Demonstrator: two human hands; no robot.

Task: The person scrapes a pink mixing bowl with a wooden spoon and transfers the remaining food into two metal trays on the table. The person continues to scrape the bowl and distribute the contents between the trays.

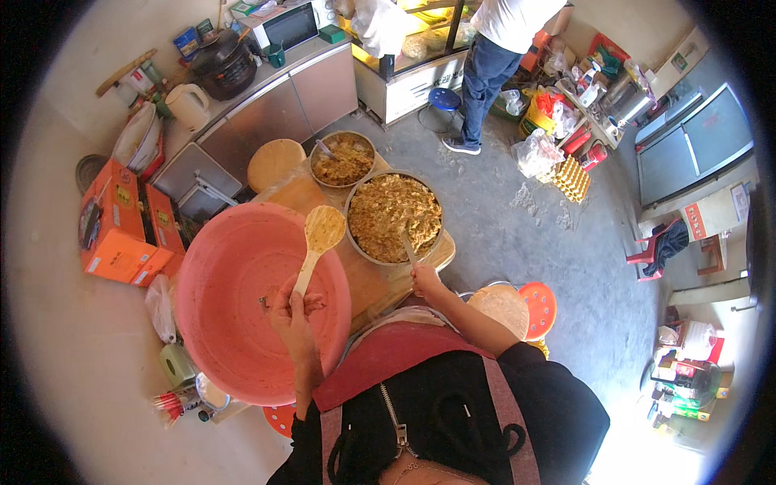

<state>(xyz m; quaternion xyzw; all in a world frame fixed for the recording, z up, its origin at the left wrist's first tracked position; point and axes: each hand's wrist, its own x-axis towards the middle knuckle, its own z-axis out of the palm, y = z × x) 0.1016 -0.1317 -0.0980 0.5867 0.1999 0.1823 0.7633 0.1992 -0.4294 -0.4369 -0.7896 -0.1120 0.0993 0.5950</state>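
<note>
My left hand (pixel 297 312) grips the handle of a wooden rice paddle (pixel 325 229), whose broad head has bits of food stuck to it. Beneath that hand stands a big pink plastic basin (pixel 242 267) with smears on its inner wall. My right hand (pixel 427 281) is closed around the handle of a utensil (pixel 410 247); its far end is sunk in a chopped filling (pixel 391 209). A round metal bowl (pixel 441 200) holds this filling almost to the rim. Behind it sits a smaller metal bowl (pixel 313 167) of a similar mixture, with a spoon (pixel 325 148) standing in it.
A wooden board (pixel 370 288) bears the bowls. At the left are orange cartons (pixel 121 224) and a counter with a kettle (pixel 188 108). Another person (pixel 497 66) stands by a lit display case, near a blue stool (pixel 444 99). Red stools (pixel 538 309) flank me.
</note>
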